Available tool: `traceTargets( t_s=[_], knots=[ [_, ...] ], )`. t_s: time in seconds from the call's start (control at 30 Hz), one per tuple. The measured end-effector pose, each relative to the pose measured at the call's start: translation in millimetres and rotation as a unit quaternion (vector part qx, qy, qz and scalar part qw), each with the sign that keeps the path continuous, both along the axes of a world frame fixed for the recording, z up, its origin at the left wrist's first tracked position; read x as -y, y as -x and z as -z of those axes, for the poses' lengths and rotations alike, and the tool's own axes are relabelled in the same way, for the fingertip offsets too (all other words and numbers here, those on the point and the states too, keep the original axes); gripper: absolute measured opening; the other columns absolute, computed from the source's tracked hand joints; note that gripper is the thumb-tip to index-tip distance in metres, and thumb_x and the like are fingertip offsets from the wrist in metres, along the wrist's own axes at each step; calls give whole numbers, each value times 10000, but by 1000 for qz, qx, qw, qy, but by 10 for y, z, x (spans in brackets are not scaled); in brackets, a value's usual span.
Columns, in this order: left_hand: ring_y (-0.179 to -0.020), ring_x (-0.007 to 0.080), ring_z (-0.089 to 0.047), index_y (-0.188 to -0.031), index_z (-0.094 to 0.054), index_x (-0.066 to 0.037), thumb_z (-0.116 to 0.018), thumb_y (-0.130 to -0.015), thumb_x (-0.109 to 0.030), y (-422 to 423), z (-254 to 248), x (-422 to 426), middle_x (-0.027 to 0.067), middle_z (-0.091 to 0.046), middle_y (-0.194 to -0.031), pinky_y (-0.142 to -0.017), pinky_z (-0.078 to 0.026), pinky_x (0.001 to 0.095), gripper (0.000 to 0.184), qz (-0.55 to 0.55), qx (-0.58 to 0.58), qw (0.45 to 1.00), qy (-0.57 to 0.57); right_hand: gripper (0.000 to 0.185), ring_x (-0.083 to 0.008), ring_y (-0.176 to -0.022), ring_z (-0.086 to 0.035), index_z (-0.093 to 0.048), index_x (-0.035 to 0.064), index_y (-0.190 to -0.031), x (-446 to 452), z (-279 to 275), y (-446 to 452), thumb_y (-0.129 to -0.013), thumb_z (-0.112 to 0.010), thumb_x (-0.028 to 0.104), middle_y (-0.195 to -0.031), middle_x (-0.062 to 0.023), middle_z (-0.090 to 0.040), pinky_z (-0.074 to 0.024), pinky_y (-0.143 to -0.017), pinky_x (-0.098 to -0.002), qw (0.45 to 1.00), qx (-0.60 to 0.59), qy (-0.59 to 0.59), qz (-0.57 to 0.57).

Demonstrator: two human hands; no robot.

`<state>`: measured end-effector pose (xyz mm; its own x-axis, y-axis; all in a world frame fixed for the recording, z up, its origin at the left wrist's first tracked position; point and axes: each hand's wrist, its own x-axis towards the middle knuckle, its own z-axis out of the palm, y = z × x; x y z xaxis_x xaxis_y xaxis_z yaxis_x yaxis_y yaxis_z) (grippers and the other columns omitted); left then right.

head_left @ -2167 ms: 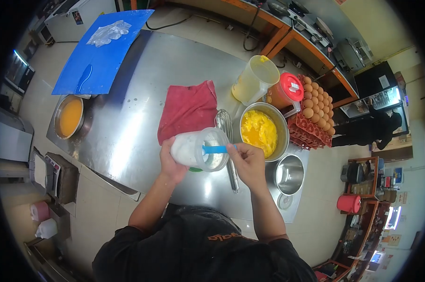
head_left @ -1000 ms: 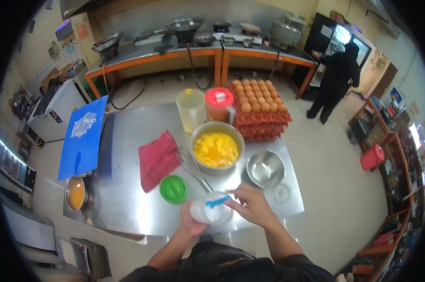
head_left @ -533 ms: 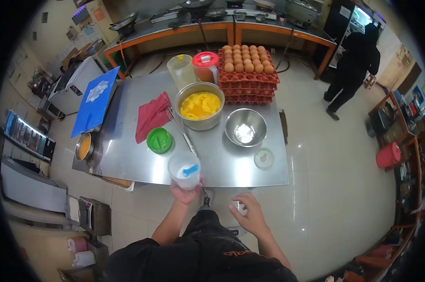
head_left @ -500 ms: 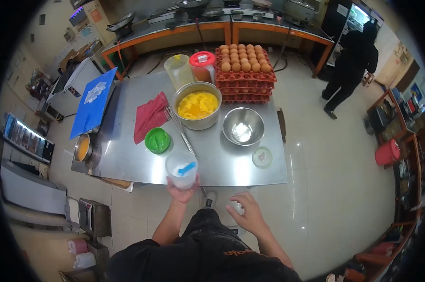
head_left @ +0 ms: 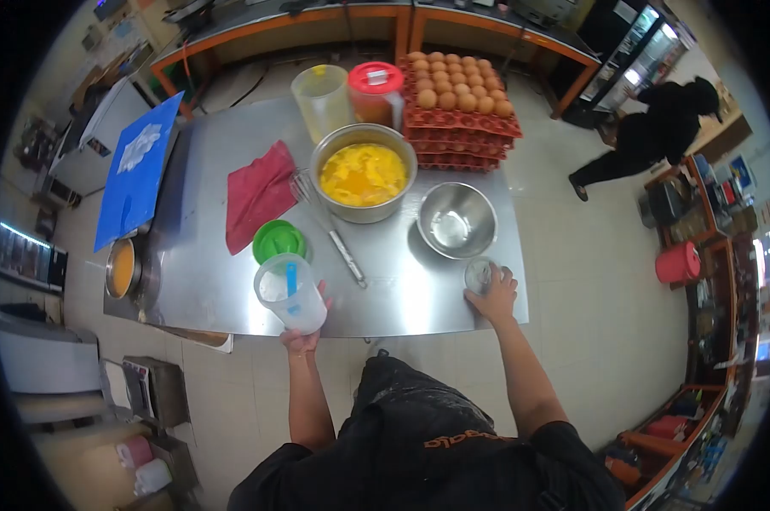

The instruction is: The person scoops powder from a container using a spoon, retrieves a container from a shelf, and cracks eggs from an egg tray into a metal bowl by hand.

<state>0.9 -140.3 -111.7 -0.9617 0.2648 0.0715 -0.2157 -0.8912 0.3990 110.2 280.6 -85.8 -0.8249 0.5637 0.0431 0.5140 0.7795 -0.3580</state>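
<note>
Over at the steel table [head_left: 393,298], the left hand [head_left: 300,342] clamps the translucent tub [head_left: 307,313], blue scoop [head_left: 292,279] unheld inside, freeing the right hand [head_left: 498,300] for the clear dish [head_left: 477,273], though whether it's gripped, I can't tell!

Across the table [head_left: 198,272], I find 2 pitchers [head_left: 321,106] on the far side, left of stacked trays [head_left: 462,146] topped with eggs [head_left: 462,81]. A pot [head_left: 364,213] sits before the pitchers; a bowl [head_left: 455,226], nearer and right. Left of the pot, I find a whisk [head_left: 338,243], then a cloth [head_left: 261,196]. A lid [head_left: 278,241] lies nearer; before it, a tub [head_left: 304,311] containing a scoop [head_left: 292,279]. Far left: a board [head_left: 138,175], a pan [head_left: 135,288] at its near end.
</note>
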Motion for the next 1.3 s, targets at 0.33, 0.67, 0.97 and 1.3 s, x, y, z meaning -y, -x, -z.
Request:
traceTargets(
  t_s=[0.33,0.67,0.97,1.3],
  knots=[
    [-1494,441,-240,-1560,-252,-79,-854,-615,-146,88,110,138,131,-333,-1584,-1215,-286,538,1122,-87,21,996,-13,870,-433,-1243,-458,-482,44,-1328,1445,-317,180,-623,-904,329,-1372,-242,-472,-398,-1027,-513,897,-51,129,-420],
    [-1286,282,-487,-1498,-348,-34,-858,-589,-13,135,360,430,113,-485,-1391,-1124,-392,439,1042,-208,53,933,287,716,-393,-1242,-457,-497,64,-1360,2246,-284,1208,-784,-800,363,-1512,-265,-344,-422,-1001,-490,881,12,12,-472],
    [-1113,288,-591,-1369,-467,80,-939,-676,-120,376,37,-150,201,-541,-1323,-959,-539,406,862,-397,181,689,579,558,-408,-1204,-468,-527,66,-1318,981,-723,197,-863,-741,307,-1429,-202,-442,-416,-1027,-487,917,-114,151,-352],
    [-1038,330,-596,-1180,-579,74,-789,-846,-277,60,942,-2333,205,-627,-1142,-906,-482,496,528,-437,-73,425,789,468,-392,-1196,-514,-571,60,-1232,-1785,-329,-1754,-833,-767,209,-1266,-198,-553,-439,-1024,-460,967,-207,127,-77]
  ],
)
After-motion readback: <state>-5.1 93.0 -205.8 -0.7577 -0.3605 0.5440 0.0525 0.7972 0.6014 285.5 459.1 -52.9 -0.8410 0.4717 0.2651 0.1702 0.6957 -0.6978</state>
